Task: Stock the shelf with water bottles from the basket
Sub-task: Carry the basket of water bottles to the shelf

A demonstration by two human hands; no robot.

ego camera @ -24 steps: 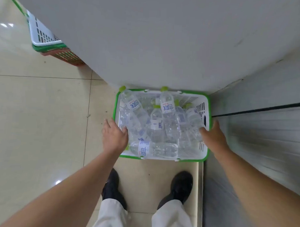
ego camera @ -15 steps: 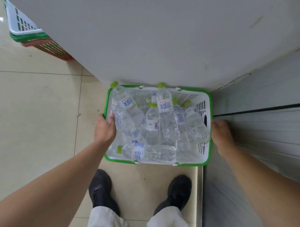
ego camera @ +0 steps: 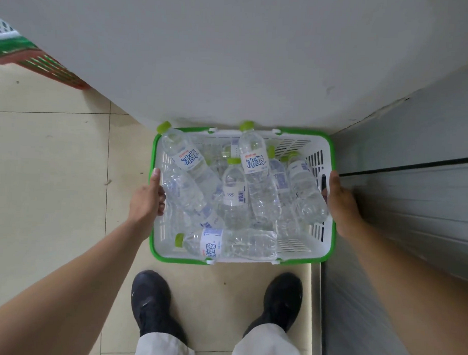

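A white basket with a green rim (ego camera: 240, 262) stands on the floor in front of my feet. It is filled with several clear water bottles (ego camera: 256, 178) with green caps, lying at mixed angles. My left hand (ego camera: 147, 201) grips the basket's left rim, thumb over the edge. My right hand (ego camera: 340, 205) grips the right rim by the handle slot. A grey shelf surface (ego camera: 231, 57) overhangs the basket's far side.
Grey shelf boards (ego camera: 412, 199) run along the right. A stack of white, green and red baskets (ego camera: 25, 55) pokes out at the upper left behind the shelf. My two black shoes (ego camera: 154, 302) stand just behind the basket on beige tiles.
Both hands have shifted from inside the basket's near corners out to its left and right rims and closed on them. The basket now appears larger and closer in view.
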